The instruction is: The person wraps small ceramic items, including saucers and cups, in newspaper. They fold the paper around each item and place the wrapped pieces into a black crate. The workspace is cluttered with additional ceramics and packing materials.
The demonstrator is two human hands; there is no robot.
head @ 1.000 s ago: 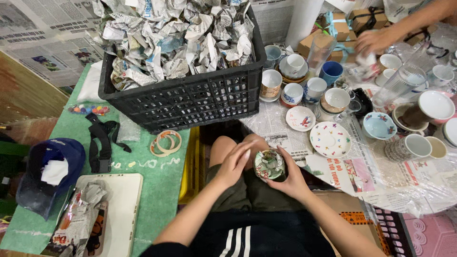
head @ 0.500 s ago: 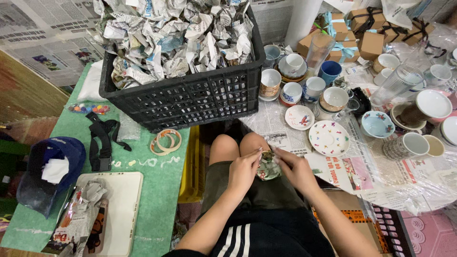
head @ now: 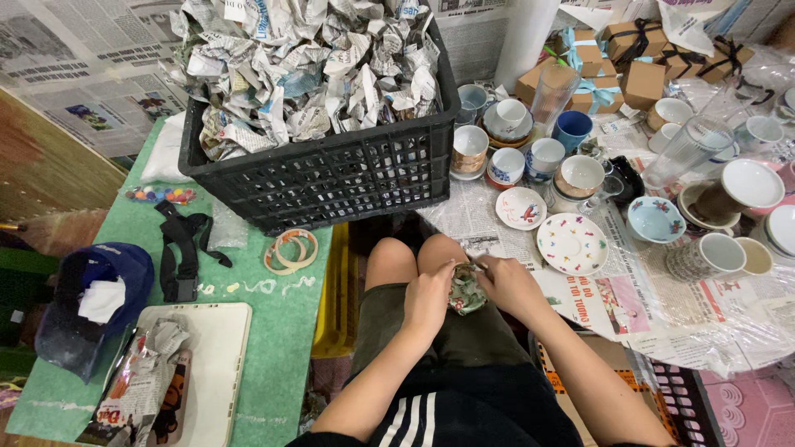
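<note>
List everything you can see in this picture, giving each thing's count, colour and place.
crate: one, black, top centre, full of crumpled newspaper
tape rolls: two, tan, on green mat
strap: one, black, left of tape rolls
cap: one, blue, far left
tray: one, white, bottom left
plates: two, white patterned, right of knees
cups: many, mixed colours, right
boxes: several, brown, top right
wrapped item: one, greenish, between hands
left hand: on lap
right hand: on lap

A: what's up top?
B: black crate (head: 331,174) stuffed with crumpled newspaper (head: 306,66). Green mat (head: 281,331) left: tape rings (head: 290,250), black strap (head: 184,248), blue cap (head: 91,306).
A: right side?
B: cups, saucers, patterned plate (head: 571,243), blue cup (head: 571,130), brown gift boxes (head: 642,83) on newspaper.
</note>
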